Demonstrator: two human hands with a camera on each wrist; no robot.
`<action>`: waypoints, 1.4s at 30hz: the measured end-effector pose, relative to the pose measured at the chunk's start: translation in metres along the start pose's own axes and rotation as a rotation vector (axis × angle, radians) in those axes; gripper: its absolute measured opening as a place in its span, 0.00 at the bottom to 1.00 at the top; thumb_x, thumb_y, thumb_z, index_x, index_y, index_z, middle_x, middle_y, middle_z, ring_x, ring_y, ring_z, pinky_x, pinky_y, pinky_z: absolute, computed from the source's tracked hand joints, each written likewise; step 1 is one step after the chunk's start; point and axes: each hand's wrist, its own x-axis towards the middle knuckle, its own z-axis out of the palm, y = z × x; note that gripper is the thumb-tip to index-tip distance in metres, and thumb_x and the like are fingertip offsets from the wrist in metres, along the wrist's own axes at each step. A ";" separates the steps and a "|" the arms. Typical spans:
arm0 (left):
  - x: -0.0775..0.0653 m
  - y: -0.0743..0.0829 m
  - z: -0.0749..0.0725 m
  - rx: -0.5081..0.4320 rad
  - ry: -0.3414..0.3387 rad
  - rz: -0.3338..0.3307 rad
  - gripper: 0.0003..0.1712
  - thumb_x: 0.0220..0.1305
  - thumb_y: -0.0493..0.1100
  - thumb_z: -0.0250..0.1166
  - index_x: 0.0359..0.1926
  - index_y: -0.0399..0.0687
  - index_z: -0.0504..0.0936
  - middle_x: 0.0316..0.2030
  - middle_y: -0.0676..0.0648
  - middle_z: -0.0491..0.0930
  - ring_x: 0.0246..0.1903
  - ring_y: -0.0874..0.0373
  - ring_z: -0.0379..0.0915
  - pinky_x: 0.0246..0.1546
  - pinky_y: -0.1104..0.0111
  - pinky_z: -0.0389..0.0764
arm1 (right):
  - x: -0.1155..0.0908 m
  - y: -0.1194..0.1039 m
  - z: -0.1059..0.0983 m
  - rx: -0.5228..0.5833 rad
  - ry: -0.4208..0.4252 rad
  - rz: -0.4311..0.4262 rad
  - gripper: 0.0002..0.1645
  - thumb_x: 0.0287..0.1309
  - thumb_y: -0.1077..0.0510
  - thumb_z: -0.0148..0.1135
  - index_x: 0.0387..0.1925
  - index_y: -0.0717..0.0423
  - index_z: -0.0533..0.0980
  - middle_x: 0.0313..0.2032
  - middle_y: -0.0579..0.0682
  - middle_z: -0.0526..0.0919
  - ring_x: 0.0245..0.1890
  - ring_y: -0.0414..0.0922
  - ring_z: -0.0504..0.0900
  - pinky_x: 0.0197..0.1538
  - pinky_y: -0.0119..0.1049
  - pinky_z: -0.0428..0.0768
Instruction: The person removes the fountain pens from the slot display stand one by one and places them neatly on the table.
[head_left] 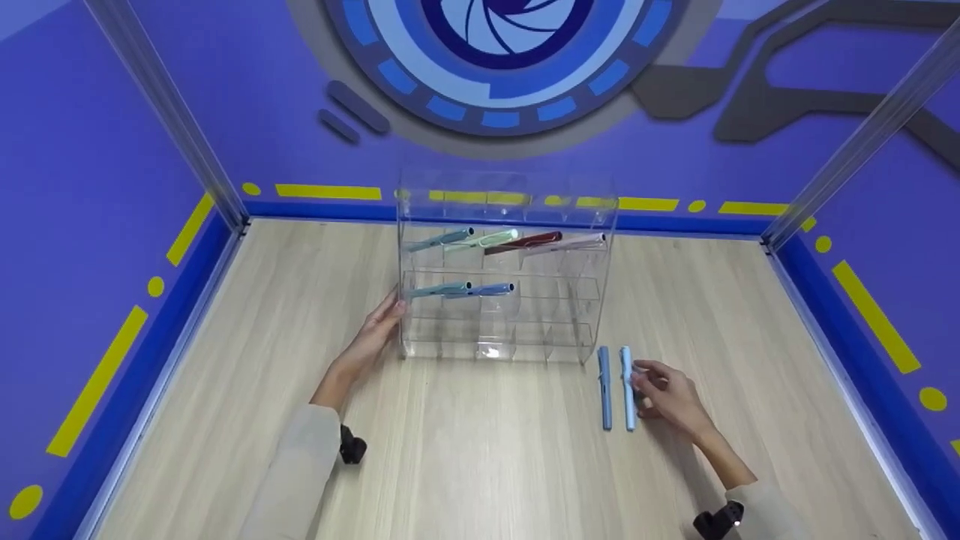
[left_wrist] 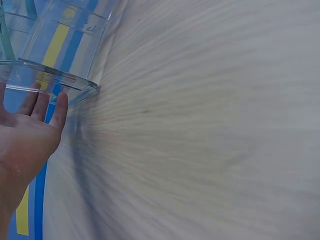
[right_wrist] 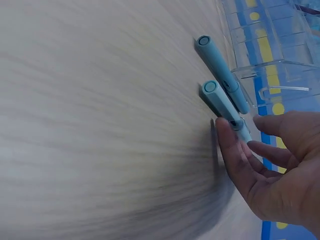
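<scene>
Pen [head_left: 628, 397], pale blue, on tabletop [head_left: 480, 450] — just beside right hand [head_left: 675, 400]

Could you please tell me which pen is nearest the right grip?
The light blue pen, lying on the table beside the right grip; the darker blue pen lies to its left, and six others sit in the clear rack.

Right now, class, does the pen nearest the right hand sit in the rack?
No, the light blue pen lies on the table, beside a darker blue pen.

A seemingly wooden table [head_left: 465, 450] bears a clear rack [head_left: 540, 307], two pens [head_left: 605, 394] [head_left: 628, 401].
</scene>
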 end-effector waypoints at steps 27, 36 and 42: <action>0.000 -0.004 0.002 0.019 0.019 -0.010 0.43 0.79 0.65 0.47 0.83 0.62 0.39 0.84 0.50 0.33 0.83 0.50 0.26 0.83 0.51 0.37 | 0.008 -0.074 0.036 0.081 -0.051 -0.322 0.17 0.73 0.62 0.60 0.56 0.68 0.79 0.47 0.66 0.84 0.41 0.38 0.86 0.40 0.37 0.90; -0.001 -0.006 0.002 0.031 0.025 -0.009 0.42 0.79 0.65 0.45 0.83 0.61 0.39 0.84 0.51 0.33 0.83 0.51 0.25 0.83 0.51 0.35 | 0.020 -0.103 0.055 0.114 -0.027 -0.476 0.14 0.70 0.68 0.61 0.54 0.71 0.80 0.47 0.61 0.86 0.42 0.31 0.83 0.42 0.24 0.85; -0.002 -0.003 0.002 0.034 0.039 -0.031 0.43 0.79 0.66 0.46 0.83 0.63 0.39 0.84 0.51 0.32 0.83 0.50 0.25 0.83 0.51 0.36 | 0.030 -0.126 0.065 0.168 -0.072 -0.515 0.16 0.70 0.68 0.60 0.55 0.74 0.78 0.51 0.69 0.83 0.45 0.31 0.84 0.49 0.36 0.89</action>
